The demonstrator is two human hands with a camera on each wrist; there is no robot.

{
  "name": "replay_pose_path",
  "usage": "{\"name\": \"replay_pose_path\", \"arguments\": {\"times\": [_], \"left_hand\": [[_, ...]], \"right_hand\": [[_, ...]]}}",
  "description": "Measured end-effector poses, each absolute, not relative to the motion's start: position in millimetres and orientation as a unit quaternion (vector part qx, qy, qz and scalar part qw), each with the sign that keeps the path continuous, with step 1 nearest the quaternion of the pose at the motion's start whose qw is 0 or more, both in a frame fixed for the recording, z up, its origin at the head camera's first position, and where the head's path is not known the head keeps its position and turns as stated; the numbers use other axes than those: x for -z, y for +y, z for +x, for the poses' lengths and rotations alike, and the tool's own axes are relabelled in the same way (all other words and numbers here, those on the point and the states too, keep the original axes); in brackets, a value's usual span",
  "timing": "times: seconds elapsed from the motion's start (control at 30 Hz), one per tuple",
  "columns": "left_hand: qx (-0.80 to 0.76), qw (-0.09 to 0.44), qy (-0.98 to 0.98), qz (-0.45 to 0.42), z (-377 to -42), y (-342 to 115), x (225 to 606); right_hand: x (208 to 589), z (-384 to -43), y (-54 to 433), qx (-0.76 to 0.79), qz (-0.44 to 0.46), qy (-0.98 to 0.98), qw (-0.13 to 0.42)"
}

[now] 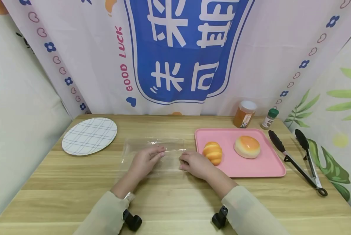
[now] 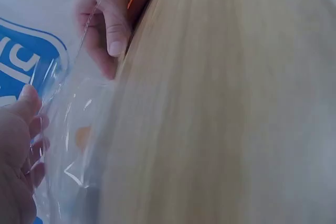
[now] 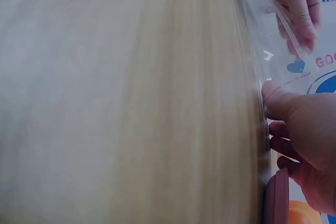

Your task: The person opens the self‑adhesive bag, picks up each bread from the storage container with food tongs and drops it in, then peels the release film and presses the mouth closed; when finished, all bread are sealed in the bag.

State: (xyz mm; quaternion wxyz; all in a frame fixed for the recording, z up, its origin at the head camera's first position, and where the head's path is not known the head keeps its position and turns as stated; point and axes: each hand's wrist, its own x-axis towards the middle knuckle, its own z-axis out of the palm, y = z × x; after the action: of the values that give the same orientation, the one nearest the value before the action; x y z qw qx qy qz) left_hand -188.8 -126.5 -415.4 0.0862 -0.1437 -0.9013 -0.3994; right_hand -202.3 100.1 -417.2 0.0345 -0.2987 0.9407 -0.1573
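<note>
Between the two hands is a clear plastic bag (image 1: 170,164), flat and see-through, held a little above the wooden table. My left hand (image 1: 146,160) holds its upper left part; in the left wrist view, the thumb (image 2: 27,100) and curled fingers are at the film's edge. With thumb and fingertips, my right hand (image 1: 197,163) pinches the bag's right edge, close to the left rim of a pink tray (image 1: 231,171). On that tray lie a ridged bread roll (image 1: 213,153), just behind the right hand, and a round bun (image 1: 247,147).
A checked oval plate (image 1: 89,136) lies at the back left. Behind the tray stand an amber jar with a white lid (image 1: 245,114) and a green-capped shaker (image 1: 270,119). Black-tipped tongs (image 1: 301,173) lie spread right of the tray. A printed cloth (image 1: 104,75) hangs behind the table.
</note>
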Motion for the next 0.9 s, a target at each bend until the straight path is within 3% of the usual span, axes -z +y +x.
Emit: {"name": "replay_pose_path", "arguments": {"times": [0.2,0.4,0.73,0.9], "left_hand": [[0.398,0.088,-0.899,-0.16,-183.1,-128.4,407.2],[0.381,0.095,-0.902,-0.178,-179.4,-127.6,404.6],[0.317,0.155,-0.906,-0.236,-177.9,-124.8,392.3],[0.325,0.154,-0.905,-0.227,-178.0,-123.9,390.5]], "right_hand": [[417.9,-201.6,99.3,0.144,-0.307,0.941,0.018],[416.7,-202.2,96.7,0.134,-0.285,0.948,0.042],[414.4,-203.6,91.8,0.097,-0.296,0.949,0.038],[412.6,-203.4,91.1,0.103,-0.293,0.95,0.036]]}}
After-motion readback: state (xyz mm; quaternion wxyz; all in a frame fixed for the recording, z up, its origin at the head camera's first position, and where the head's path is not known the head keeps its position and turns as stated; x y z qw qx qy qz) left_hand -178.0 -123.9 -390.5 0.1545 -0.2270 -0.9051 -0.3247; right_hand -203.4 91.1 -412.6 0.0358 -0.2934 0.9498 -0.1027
